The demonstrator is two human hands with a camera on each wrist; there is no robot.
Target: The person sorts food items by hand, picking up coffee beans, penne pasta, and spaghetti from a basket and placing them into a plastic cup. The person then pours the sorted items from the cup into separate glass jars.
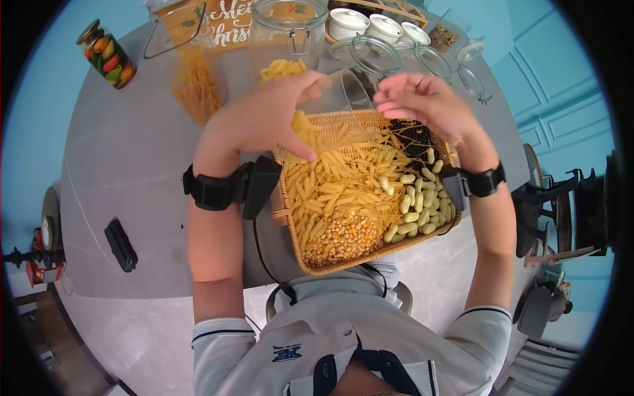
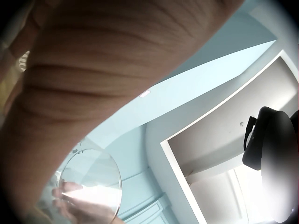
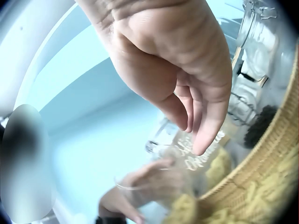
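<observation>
My left hand (image 1: 264,115) grips a clear cylindrical container (image 1: 335,119), held on its side over the back of a wicker basket (image 1: 317,270). Penne show through the container's wall near the thumb, and its round end points toward my right hand (image 1: 429,99). That right hand is raised over the basket's back right, its fingers bent loosely with nothing seen between them. Inside the basket lie penne pasta (image 1: 323,175), corn kernels (image 1: 343,239), peanuts (image 1: 422,201) and black beans (image 1: 411,142). In the left wrist view, my wrist hides most of the container.
Behind the basket stands a glass jar (image 1: 285,39) holding some penne. A container of spaghetti (image 1: 196,86) and a jar of colourful produce (image 1: 109,56) are at the back left. White lidded pots (image 1: 348,24) line the back. A black case (image 1: 121,245) lies left.
</observation>
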